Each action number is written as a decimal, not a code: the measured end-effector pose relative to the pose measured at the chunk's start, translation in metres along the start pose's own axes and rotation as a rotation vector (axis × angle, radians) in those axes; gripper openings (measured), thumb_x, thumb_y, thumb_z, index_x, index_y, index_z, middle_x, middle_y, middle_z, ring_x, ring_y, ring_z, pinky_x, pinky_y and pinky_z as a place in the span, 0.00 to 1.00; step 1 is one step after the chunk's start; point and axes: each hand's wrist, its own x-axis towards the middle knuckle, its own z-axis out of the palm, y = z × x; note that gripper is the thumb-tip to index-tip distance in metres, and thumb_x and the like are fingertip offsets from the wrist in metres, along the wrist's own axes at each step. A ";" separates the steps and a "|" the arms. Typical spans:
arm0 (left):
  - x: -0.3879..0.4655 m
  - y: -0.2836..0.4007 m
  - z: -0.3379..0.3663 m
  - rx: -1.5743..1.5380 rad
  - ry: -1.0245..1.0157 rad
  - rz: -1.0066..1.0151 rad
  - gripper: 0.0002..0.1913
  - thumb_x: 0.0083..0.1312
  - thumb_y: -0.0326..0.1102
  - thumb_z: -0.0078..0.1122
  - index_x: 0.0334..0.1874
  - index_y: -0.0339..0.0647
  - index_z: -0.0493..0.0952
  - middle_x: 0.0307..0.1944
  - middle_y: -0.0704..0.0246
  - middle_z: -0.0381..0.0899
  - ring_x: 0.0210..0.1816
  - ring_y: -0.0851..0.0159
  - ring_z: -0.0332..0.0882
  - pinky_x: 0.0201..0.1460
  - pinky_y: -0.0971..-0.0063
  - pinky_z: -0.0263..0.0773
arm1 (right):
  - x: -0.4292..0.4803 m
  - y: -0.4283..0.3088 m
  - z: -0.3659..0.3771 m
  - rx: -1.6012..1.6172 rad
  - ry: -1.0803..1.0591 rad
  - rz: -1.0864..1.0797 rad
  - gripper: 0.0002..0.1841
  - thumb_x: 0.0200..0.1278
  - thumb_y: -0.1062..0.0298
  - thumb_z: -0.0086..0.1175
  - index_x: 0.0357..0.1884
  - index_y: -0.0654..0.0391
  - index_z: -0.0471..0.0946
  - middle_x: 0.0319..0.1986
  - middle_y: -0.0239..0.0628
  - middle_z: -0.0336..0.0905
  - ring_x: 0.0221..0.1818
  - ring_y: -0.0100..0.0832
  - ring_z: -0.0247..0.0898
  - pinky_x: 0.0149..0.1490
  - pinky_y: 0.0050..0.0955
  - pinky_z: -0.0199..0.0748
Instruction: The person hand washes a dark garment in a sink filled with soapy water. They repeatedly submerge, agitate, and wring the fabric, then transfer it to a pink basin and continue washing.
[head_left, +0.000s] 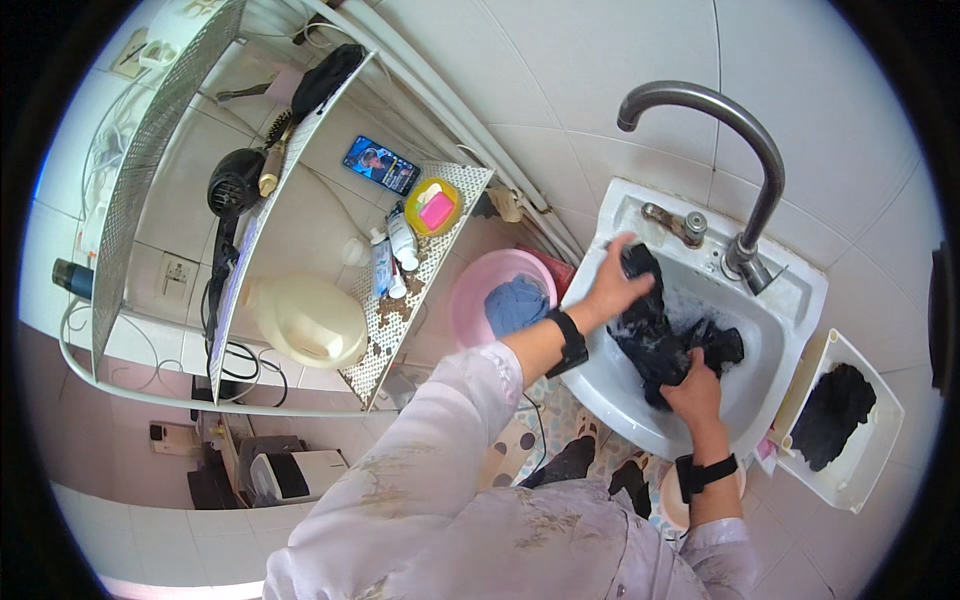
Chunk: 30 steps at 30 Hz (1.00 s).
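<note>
A wet black garment (649, 337) lies bunched in the white washbasin (615, 405), with suds on it and around it. My left hand (609, 281), slightly blurred, grips its upper end near the basin's left rim. Lower down, my right hand (694, 394) has its fingers closed on the same dark cloth. More black fabric (716, 345) spreads to the right of that hand; whether it is the same piece I cannot tell. The curved metal faucet (761, 157) rises behind the basin, and no water is seen running from it.
Right of the basin, a white plastic bin (874, 465) holds black cloth (832, 416). On the left, a pink basin (469, 300) contains blue cloth (517, 304). A rusty metal shelf (394, 307) carries a phone (382, 165), soap (436, 211), tubes (401, 236) and a hair dryer (234, 184).
</note>
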 end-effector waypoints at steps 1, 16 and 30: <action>-0.012 0.000 0.007 0.156 -0.018 0.162 0.32 0.47 0.31 0.64 0.56 0.40 0.60 0.47 0.55 0.69 0.48 0.55 0.70 0.53 0.69 0.64 | -0.001 -0.005 0.005 -0.053 -0.049 0.077 0.30 0.33 0.61 0.62 0.44 0.61 0.68 0.32 0.50 0.77 0.37 0.50 0.74 0.43 0.39 0.72; -0.036 -0.072 0.088 1.155 -0.754 0.000 0.12 0.59 0.35 0.46 0.41 0.42 0.76 0.47 0.50 0.72 0.42 0.47 0.75 0.40 0.58 0.72 | -0.011 0.001 0.040 -0.206 -0.351 0.074 0.33 0.44 0.43 0.57 0.46 0.61 0.70 0.37 0.48 0.77 0.41 0.45 0.74 0.46 0.40 0.70; -0.070 -0.007 0.035 1.000 -0.863 0.049 0.26 0.60 0.49 0.51 0.59 0.52 0.63 0.52 0.49 0.63 0.56 0.46 0.59 0.54 0.58 0.62 | 0.029 0.013 0.041 -0.088 -0.520 0.352 0.23 0.54 0.50 0.51 0.47 0.54 0.75 0.47 0.41 0.74 0.50 0.38 0.70 0.50 0.33 0.70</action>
